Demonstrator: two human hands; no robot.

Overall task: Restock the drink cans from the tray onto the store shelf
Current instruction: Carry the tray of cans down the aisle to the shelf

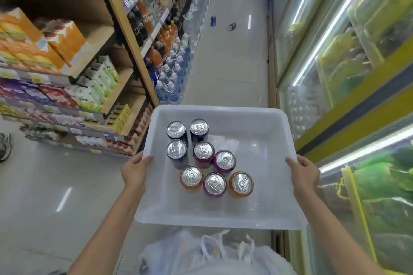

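Observation:
I carry a white plastic tray point(263, 140) in front of me, level, above the floor. My left hand point(135, 168) grips its left rim and my right hand point(304, 173) grips its right rim. Several drink cans stand upright in the tray's left half: blue cans point(176, 130) at the back, purple cans point(224, 161) in the middle, orange cans point(241, 183) at the front. The store shelf point(116, 87) with juice cartons and bottles runs along the left of the aisle.
Glass-door coolers point(335, 62) line the right side. Two blue cans point(213, 21) lie and stand on the aisle floor far ahead. Packs of water bottles point(172, 87) stand at the shelf's foot. White plastic bags point(214, 252) sit below the tray. A shoe point(4, 147) shows at the far left.

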